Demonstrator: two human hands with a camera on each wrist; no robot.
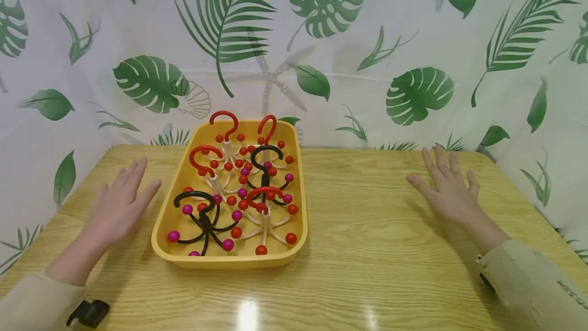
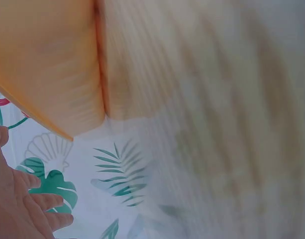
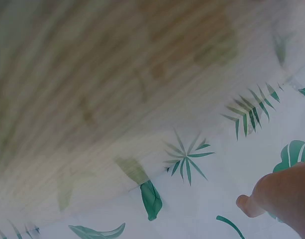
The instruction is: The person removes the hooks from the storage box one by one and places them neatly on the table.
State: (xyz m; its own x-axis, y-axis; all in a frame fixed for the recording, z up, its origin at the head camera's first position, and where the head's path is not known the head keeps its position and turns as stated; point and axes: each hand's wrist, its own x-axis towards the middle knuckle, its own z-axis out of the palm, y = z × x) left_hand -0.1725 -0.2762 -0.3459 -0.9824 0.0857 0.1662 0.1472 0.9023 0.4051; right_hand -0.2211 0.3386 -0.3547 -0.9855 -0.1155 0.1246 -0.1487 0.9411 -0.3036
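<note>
A yellow tray (image 1: pixel 300 193) stands left of the middle on the wooden table, holding several hook-topped pieces with curved, ball-tipped legs. Some are white with a red hook and red balls, like the front right white piece (image 1: pixel 265 221); others are black with magenta balls, like the front left black piece (image 1: pixel 205 222). To the left of the tray is my left hand (image 1: pixel 117 203), fingers extended and holding nothing; the left wrist view also has its fingers beside the tray's side. Far to the right, my right hand (image 1: pixel 452 190) spreads its fingers over the table, with nothing in it.
The wooden table (image 1: pixel 367 249) reaches back to a white cloth (image 1: pixel 349 65) printed with green leaves, which also hangs along both sides. Dark straps and small devices (image 1: pixel 89 313) sit at the sleeve cuffs.
</note>
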